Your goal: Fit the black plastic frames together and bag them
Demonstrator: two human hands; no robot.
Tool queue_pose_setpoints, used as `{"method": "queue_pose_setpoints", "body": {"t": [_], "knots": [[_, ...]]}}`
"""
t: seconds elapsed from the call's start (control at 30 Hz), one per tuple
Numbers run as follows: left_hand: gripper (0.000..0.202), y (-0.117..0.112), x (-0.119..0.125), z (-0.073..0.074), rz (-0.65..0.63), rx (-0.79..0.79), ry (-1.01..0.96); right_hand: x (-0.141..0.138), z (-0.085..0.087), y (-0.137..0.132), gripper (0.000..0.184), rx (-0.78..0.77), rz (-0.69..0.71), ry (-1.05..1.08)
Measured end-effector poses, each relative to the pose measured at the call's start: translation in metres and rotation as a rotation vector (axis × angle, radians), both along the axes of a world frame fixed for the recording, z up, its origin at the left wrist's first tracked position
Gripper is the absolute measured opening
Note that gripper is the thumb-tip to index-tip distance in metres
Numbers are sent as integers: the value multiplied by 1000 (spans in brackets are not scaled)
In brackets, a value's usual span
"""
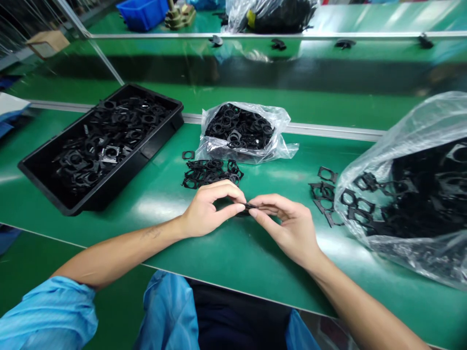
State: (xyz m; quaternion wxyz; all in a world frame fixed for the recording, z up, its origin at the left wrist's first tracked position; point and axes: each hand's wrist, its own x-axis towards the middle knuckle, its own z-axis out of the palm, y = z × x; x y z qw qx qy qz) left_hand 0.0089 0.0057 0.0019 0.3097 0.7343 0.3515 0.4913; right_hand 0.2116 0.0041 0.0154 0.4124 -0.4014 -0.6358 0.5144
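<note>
My left hand (209,209) and my right hand (288,226) meet over the green table (219,253), fingertips pinched together on a small black plastic part (251,207). The part is mostly hidden between the fingers. Just beyond my hands lies a loose pile of black frame-shaped parts (211,172). A small clear bag of the same parts (242,131) sits behind that pile.
A black tray (153,141) full of black parts lies at the left. A large clear bag of parts (416,194) rests at the right, with several loose frames (326,192) beside it. A conveyor belt (292,73) runs behind; a blue bin (142,12) stands far back.
</note>
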Motion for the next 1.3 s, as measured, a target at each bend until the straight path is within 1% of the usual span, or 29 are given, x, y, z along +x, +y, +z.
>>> {"method": "queue_pose_setpoints", "body": {"t": [0.17, 0.23, 0.3, 0.43, 0.47, 0.53, 0.6, 0.63, 0.7, 0.77, 0.83, 0.9, 0.97, 1.07, 1.2, 1.3], "knots": [[4, -1, 0, 2, -7, 35, 37, 3, 4, 2, 10, 151, -4, -144], [4, -2, 1, 2, -8, 61, 40, 5, 5, 2, 10, 175, -9, -162], [3, -2, 2, 2, 1, 67, 40, 5, 4, 3, 9, 149, -6, -126], [6, -1, 1, -1, 11, 52, 87, 4, -2, 5, 11, 15, 29, -6], [5, -1, 1, -2, 10, 61, 106, 4, -3, 5, 10, 15, 33, -7], [5, 0, -1, -3, 11, 99, 141, 3, -5, 5, 5, 85, 34, -59], [7, 0, -2, -4, 6, 149, 164, 2, -5, 4, 6, 166, 36, -120], [9, 0, -2, -5, 1, 166, 170, 2, -5, 4, 5, 180, 38, -134], [14, -1, -2, -5, 3, 166, 171, 2, -5, 3, 2, 137, 38, -113], [17, -1, -3, -5, 29, 132, 158, 3, -4, 3, 3, 53, 33, -54], [15, -1, -2, -5, 66, 102, 137, 3, -4, 4, 5, -19, 25, -8], [8, -1, -2, -4, 78, 105, 120, 2, -3, 5, 9, -57, 21, -3], [5, 0, -2, -3, 64, 130, 112, 2, -2, 5, 14, -70, 23, -32], [6, -1, -3, -2, 52, 152, 101, 1, -2, 4, 19, -67, 35, -69], [11, -2, -3, -3, 69, 124, 60, 1, -1, 2, 22, -49, 27, -47], [12, -2, -3, -4, 75, 113, 40, 1, 0, 2, 28, -57, 24, -41]]}}
